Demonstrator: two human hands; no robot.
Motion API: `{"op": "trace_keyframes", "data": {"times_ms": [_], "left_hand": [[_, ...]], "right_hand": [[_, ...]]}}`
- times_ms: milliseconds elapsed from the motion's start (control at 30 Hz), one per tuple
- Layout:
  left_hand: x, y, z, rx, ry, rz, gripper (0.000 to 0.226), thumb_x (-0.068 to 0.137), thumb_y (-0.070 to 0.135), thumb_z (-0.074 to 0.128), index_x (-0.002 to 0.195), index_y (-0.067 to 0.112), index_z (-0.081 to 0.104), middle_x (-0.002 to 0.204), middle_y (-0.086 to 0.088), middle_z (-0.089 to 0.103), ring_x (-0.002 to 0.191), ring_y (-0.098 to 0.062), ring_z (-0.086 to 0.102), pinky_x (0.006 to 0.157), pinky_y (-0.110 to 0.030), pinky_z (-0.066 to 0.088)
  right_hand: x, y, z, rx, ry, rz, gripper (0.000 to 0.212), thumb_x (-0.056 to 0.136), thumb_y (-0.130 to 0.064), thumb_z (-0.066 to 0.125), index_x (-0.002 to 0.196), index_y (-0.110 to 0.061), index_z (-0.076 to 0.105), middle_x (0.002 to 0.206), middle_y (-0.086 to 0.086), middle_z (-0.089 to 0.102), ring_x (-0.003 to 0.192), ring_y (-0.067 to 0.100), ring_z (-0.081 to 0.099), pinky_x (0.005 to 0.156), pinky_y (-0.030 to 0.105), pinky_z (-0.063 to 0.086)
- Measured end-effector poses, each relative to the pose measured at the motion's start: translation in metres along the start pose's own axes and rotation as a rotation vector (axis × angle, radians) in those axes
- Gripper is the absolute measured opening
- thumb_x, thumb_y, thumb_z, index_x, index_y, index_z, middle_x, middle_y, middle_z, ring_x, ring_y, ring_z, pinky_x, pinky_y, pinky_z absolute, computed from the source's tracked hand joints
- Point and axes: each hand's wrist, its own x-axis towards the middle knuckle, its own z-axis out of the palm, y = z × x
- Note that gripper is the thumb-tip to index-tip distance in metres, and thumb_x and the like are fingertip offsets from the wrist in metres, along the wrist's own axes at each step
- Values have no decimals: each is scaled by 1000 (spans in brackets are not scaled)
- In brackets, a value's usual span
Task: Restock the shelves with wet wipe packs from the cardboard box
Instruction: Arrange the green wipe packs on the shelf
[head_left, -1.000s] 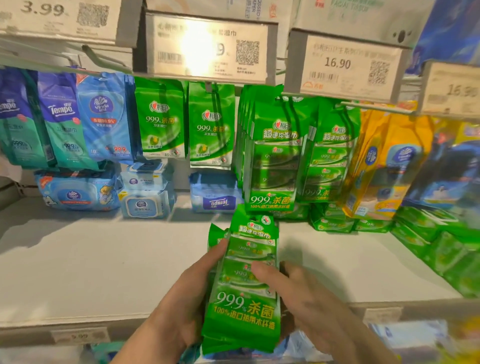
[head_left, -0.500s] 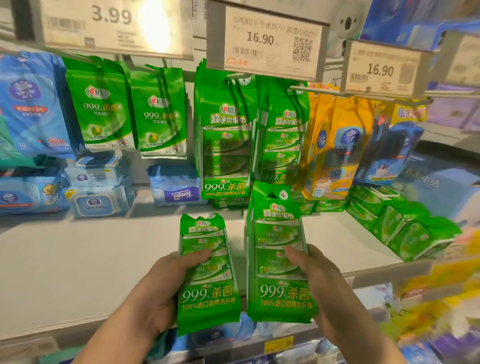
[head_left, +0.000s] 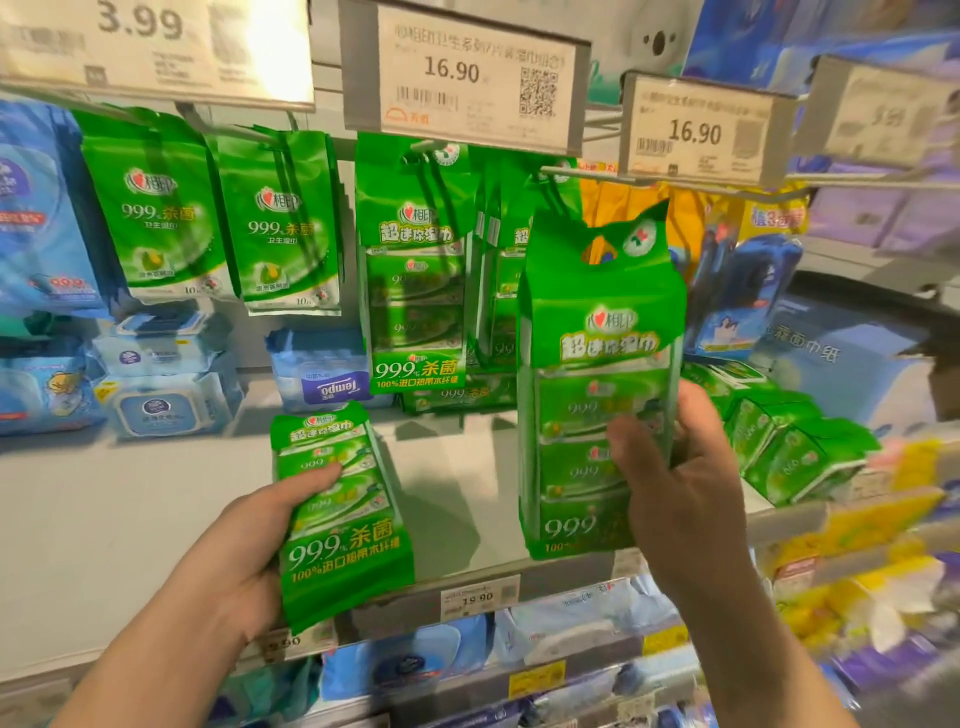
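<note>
My left hand (head_left: 244, 551) grips a green wet wipe multipack (head_left: 337, 514) low over the white shelf (head_left: 114, 525), thumb across its front. My right hand (head_left: 675, 483) grips a second, taller green wet wipe multipack (head_left: 587, 374) upright and raised, its hang tab near the metal peg (head_left: 587, 174) under a 16.90 price tag (head_left: 467, 78). Matching green multipacks (head_left: 415, 270) hang on pegs just behind it. The cardboard box is not in view.
Single green wipe packs (head_left: 156, 208) hang at left beside blue packs (head_left: 31, 208). Blue tub packs (head_left: 161, 384) and a Tempo pack (head_left: 322, 374) sit at the shelf's back. Loose green packs (head_left: 789, 441) lie at right; yellow and blue bags (head_left: 727, 249) hang behind.
The stack was split: my right hand lifted one multipack up toward the peg, while my left hand stayed low with the other. The view shifted right.
</note>
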Motion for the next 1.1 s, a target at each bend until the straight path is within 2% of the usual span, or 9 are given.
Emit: {"op": "trace_keyframes", "data": {"times_ms": [100,233,367,567,667,767,833,967,1100], "left_hand": [[8,-2,-13,51,12,55,51,77,34,76,120,9,67,118,-23,69,108,-42,66,99,-64,45],[18,-6,-26,73,19,95,63,71,42,83,122,11,67,124,-22,66,114,-43,64,100,-66,44],[22,-9,-33,81,12,90,64,69,45,84,122,13,67,125,-21,66,115,-42,63,100,-65,44],[20,-12,-37,89,30,95,66,68,46,85,123,13,67,124,-20,66,115,-42,63,100,-64,44],[19,-12,-39,80,41,90,65,69,45,85,123,14,67,125,-20,66,115,-42,63,100,-64,44],[16,-11,-39,73,48,84,65,70,46,84,124,15,67,127,-19,65,116,-41,63,100,-64,44],[13,-9,-39,73,53,83,64,70,45,84,124,15,67,126,-19,66,116,-41,63,100,-63,44],[5,-4,-37,84,47,98,63,70,45,84,123,14,67,125,-19,66,115,-41,64,100,-62,45],[-4,0,-30,99,50,119,61,71,43,83,121,11,68,123,-21,67,114,-42,64,100,-64,45]], "right_hand": [[15,-11,-2,93,-13,-50,30,82,-36,73,108,-25,62,86,-3,76,73,13,72,60,31,61],[30,-18,-2,133,9,-66,40,75,-43,78,107,-25,62,88,-6,75,77,11,71,64,30,60],[38,-15,1,138,68,-22,18,86,-33,66,103,-27,65,89,-1,73,81,19,70,66,41,62],[42,-3,3,172,121,61,6,95,-29,61,98,-27,65,91,5,72,85,29,70,76,61,61],[40,3,4,164,96,125,9,102,-21,58,110,-18,61,93,5,74,84,27,72,76,58,62],[37,16,5,170,27,183,33,95,-36,59,121,-16,61,109,10,75,99,34,73,81,55,61],[35,27,6,83,-26,253,40,90,-47,55,120,-21,64,110,6,76,103,31,73,84,54,60],[36,43,8,20,3,312,39,100,-49,52,125,-21,60,107,0,75,94,22,73,67,44,61],[47,45,15,41,42,278,35,99,-50,50,115,-20,62,94,3,73,76,20,68,61,40,56]]}}
